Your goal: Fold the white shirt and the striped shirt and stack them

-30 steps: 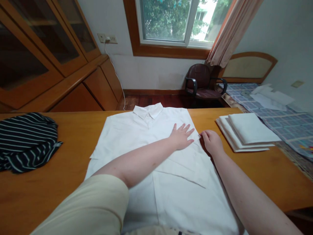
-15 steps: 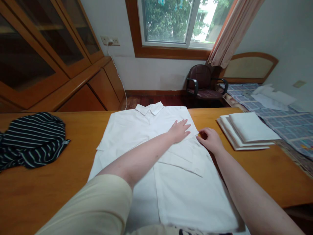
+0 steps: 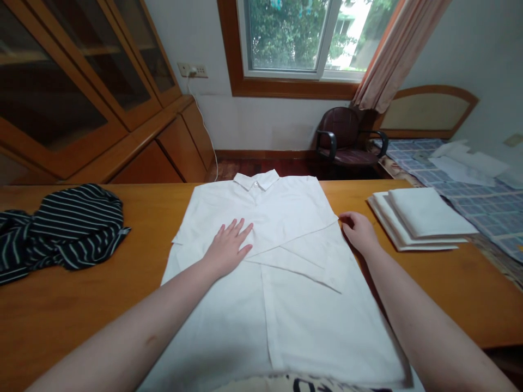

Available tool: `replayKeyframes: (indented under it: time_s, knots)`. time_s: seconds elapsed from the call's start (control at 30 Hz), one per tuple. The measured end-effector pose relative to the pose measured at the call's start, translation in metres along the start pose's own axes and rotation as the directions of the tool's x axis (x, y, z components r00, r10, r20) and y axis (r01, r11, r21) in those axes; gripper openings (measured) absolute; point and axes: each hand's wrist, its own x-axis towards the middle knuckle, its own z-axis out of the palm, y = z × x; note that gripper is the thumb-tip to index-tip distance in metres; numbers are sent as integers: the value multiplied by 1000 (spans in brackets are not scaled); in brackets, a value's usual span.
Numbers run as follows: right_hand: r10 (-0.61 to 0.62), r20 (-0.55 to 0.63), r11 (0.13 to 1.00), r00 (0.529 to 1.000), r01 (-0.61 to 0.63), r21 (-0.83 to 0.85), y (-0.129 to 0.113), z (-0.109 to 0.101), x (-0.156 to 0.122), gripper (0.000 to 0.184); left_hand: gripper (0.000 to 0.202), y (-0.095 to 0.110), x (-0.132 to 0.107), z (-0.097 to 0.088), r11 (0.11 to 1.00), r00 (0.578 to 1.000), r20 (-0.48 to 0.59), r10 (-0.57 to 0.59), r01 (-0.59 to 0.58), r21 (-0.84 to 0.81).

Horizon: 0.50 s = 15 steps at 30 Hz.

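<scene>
A white collared shirt [image 3: 286, 218] lies flat on the wooden table [image 3: 81, 305], collar away from me, its right side folded in across the middle. My left hand [image 3: 229, 247] rests flat on the shirt left of centre, fingers spread. My right hand [image 3: 358, 231] sits at the shirt's right edge by the fold corner, fingers curled and pinched against the cloth.
A stack of folded white cloths [image 3: 419, 218] lies on the table to the right. A crumpled black striped garment [image 3: 61, 228] lies at the left. Behind the table stand a wooden cabinet [image 3: 81, 109], a dark chair [image 3: 347, 139] and a bed [image 3: 469, 185].
My left hand has slid from the shirt's right side across to left of centre, still flat. My right hand stays at the right edge. The view has shifted slightly.
</scene>
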Motion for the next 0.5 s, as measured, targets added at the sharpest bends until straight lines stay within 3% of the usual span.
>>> replayKeyframes:
  time_s: [0.1, 0.2, 0.37, 0.5]
  knots:
    - [17, -75, 998, 997, -12, 57, -2, -2, 0, 30, 58, -3, -5, 3, 1000, 1000, -25, 4, -3, 21]
    - [-29, -99, 1000, 995, 29, 1, -18, -5, 7, 32, 58, 0, -5, 3, 1000, 999, -41, 2, 0, 31]
    - [-97, 118, 982, 988, 115, -153, -78, 7, 20, 57, 58, 0, -5, 3, 1000, 999, -46, -1, 2, 20]
    - [-260, 318, 924, 912, 330, -192, -107, 32, 18, 64, 58, -2, -6, 3, 1000, 999, -48, 4, -4, 6]
